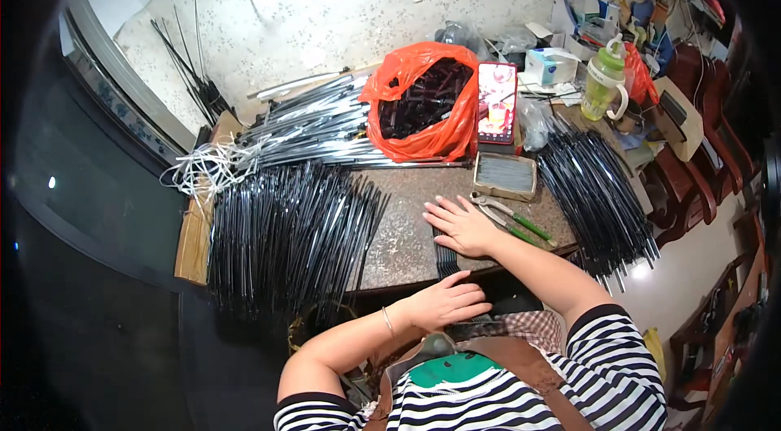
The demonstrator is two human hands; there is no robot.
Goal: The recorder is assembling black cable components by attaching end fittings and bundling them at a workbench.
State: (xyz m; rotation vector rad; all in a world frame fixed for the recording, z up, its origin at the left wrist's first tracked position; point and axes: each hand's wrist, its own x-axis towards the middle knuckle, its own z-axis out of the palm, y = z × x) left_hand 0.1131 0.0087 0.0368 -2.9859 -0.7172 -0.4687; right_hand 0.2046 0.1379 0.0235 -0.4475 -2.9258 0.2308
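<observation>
My right hand (462, 226) lies flat, fingers spread, over a small row of thin black rods (445, 258) at the table's near edge. Just below it, my left hand (443, 302) is held by the lower end of these rods, its fingers stretched out and the thumb apart. Whether the left hand touches the rods is hard to see. Beside my right hand lie pliers with green handles (521, 223). Behind the pliers, an open box (504, 192) holds many thin grey pins or wires.
Black rods are heaped at the left (285, 236) and right (598, 199). Behind stand an orange bag (390, 146) of dark small parts and a propped phone (497, 105). A green-lidded bottle (604, 81) is at the far right. White straps (213, 166) lie far left.
</observation>
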